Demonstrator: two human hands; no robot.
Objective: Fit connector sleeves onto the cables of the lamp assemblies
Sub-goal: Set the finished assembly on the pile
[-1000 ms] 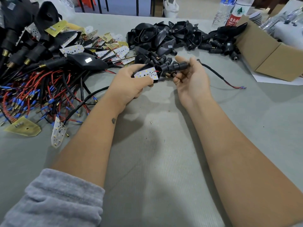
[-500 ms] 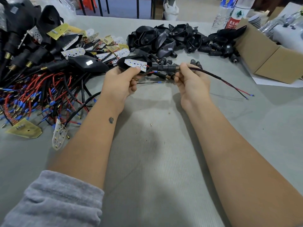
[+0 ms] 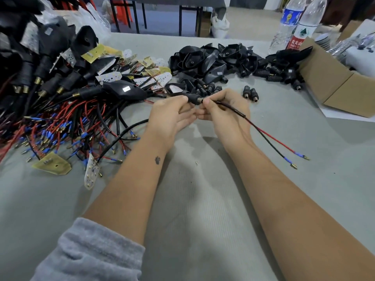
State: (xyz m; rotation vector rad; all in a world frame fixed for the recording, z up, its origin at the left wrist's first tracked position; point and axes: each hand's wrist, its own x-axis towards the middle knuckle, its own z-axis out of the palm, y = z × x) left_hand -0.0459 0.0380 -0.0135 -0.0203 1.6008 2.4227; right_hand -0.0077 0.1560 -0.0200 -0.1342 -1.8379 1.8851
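A black sleeve is pinched in the left hand while its cable is gripped by the right hand, above the tabletop, between piled lamp assemblies and housings.

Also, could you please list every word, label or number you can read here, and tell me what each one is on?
"农夫山": red label of the nearer water bottle; the rest is cut off by the cardboard box.
Blue label of the farther bottle: a yellow emblem, print too blurred to read.
White sticker on the black lamp housing: too small to read.
Yellow boards: markings unreadable.
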